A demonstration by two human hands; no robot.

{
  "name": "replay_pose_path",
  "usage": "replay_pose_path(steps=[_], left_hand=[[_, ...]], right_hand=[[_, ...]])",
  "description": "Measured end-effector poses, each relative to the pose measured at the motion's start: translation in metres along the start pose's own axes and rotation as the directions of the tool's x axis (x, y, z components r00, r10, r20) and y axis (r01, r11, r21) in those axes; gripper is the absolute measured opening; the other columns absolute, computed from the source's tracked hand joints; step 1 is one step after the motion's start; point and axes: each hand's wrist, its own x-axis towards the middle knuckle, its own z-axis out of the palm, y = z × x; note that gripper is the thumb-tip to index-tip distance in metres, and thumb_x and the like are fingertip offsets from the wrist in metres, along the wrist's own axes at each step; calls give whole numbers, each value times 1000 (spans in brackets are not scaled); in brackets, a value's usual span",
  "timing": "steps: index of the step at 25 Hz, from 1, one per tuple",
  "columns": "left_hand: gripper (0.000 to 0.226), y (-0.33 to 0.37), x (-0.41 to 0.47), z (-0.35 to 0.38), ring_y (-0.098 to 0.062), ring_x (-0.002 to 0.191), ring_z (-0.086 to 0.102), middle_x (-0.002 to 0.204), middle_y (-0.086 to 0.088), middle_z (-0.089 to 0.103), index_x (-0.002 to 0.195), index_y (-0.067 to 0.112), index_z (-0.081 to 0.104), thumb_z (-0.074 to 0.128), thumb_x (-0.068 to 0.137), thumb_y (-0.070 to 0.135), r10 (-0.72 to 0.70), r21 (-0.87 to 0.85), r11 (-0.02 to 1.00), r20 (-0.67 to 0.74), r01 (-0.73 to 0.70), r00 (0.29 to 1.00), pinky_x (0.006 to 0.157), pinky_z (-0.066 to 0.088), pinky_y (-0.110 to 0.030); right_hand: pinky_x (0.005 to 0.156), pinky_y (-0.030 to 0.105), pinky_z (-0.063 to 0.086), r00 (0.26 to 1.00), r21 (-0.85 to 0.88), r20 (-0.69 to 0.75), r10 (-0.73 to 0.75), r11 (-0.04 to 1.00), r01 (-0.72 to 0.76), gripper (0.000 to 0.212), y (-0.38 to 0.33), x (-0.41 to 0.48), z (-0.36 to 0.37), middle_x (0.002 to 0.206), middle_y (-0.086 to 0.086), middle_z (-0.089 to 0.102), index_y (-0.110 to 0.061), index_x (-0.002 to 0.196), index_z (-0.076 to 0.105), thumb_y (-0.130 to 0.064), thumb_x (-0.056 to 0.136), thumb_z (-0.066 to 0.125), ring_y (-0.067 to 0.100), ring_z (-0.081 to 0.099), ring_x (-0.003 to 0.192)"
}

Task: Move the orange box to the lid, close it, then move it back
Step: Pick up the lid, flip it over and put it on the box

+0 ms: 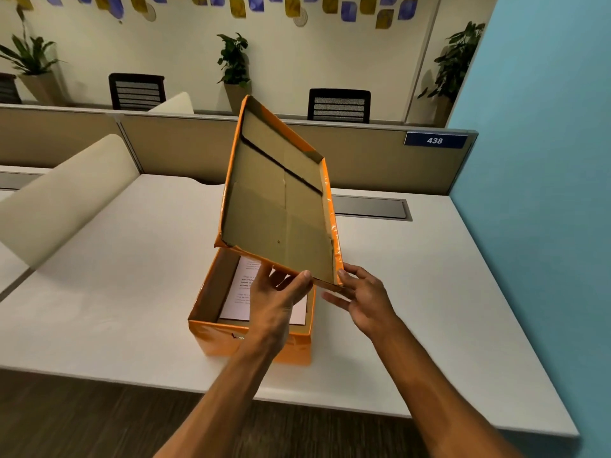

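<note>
The orange box stands open on the white desk, with a printed sheet of paper lying inside it. Above it the orange lid is tilted steeply up, its brown cardboard inside facing me and its far end high. My left hand pinches the lid's near edge, thumb on the inside. My right hand holds the lid's near right corner with fingers spread along the rim. The lid's lower left corner hangs just over the box's far edge.
The white desk runs to a tan partition at the back and a blue wall on the right. A grey cable hatch sits behind the box. A cream divider slants at the left.
</note>
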Motion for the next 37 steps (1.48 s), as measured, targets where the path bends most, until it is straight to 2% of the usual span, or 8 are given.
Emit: replay_pose_path(steps=[3, 8, 13, 17, 24, 27, 31, 37], left_hand=[[38, 5, 2, -16, -23, 100, 71, 95, 0, 76, 114, 18, 60, 75, 80, 8, 55, 106, 993, -28, -52, 998, 90, 57, -43], [32, 11, 13, -48, -15, 101, 70, 107, -4, 72, 109, 20, 60, 75, 82, 12, 304, 402, 874, -10, -274, 953, 89, 55, -22], [44, 13, 25, -64, -26, 109, 68, 115, -13, 70, 126, 1, 55, 70, 87, 14, 424, 624, 703, 18, -342, 905, 92, 56, -45], [72, 18, 30, -77, -29, 116, 62, 133, -16, 61, 150, 9, 35, 69, 87, 23, 513, 725, 518, 160, -453, 844, 98, 44, -41], [86, 22, 42, -99, -37, 127, 54, 148, -14, 48, 152, 23, 28, 76, 81, 29, 475, 832, 223, 362, -508, 802, 95, 48, -54], [75, 37, 48, -118, -29, 140, 38, 157, -4, 34, 149, 32, 34, 68, 82, 35, 335, 779, 370, 395, -505, 855, 107, 38, -47], [76, 61, 70, -151, -28, 136, 43, 154, -5, 40, 147, 25, 39, 58, 81, 58, 65, 653, 752, 58, -87, 996, 104, 40, -43], [59, 84, 90, -187, -30, 112, 60, 129, -7, 59, 141, 14, 49, 60, 89, 41, -277, 516, 838, 118, 180, 954, 76, 54, -36]], right_hand=[[83, 41, 60, 946, -420, -65, -318, 869, 263, 19, -18, -11, 25, 112, 6, 70, -21, 113, 66, -20, 94, 64, 26, 68, 107], [79, 33, 62, 809, -418, 302, -504, 693, 587, 30, -89, -47, 112, 105, 9, 73, -8, 117, 69, -28, 96, 60, 20, 72, 96], [81, 44, 61, 810, -346, 479, -339, 775, 529, 42, -132, -74, 175, 112, 19, 70, -8, 106, 66, -46, 96, 53, 30, 71, 100], [75, 40, 60, 828, -277, 416, -376, 814, 510, 20, -136, -79, 174, 112, 9, 69, -22, 105, 61, -35, 90, 65, 24, 69, 99], [71, 37, 55, 899, -139, 210, -383, 899, 415, 54, -123, -59, 137, 115, 0, 64, -16, 135, 49, -7, 86, 70, 27, 64, 104], [69, 38, 58, 940, -62, 162, -302, 947, 315, 55, -112, -49, 115, 118, 4, 65, -13, 140, 47, -7, 88, 66, 30, 65, 105], [73, 44, 60, 963, 3, 157, -217, 976, 220, 47, -87, -41, 91, 125, 8, 66, -18, 137, 50, -14, 92, 62, 34, 65, 111], [82, 51, 56, 979, 40, 164, -117, 993, 112, 42, -48, -28, 69, 130, 10, 62, -23, 133, 52, -13, 93, 59, 36, 61, 116]])
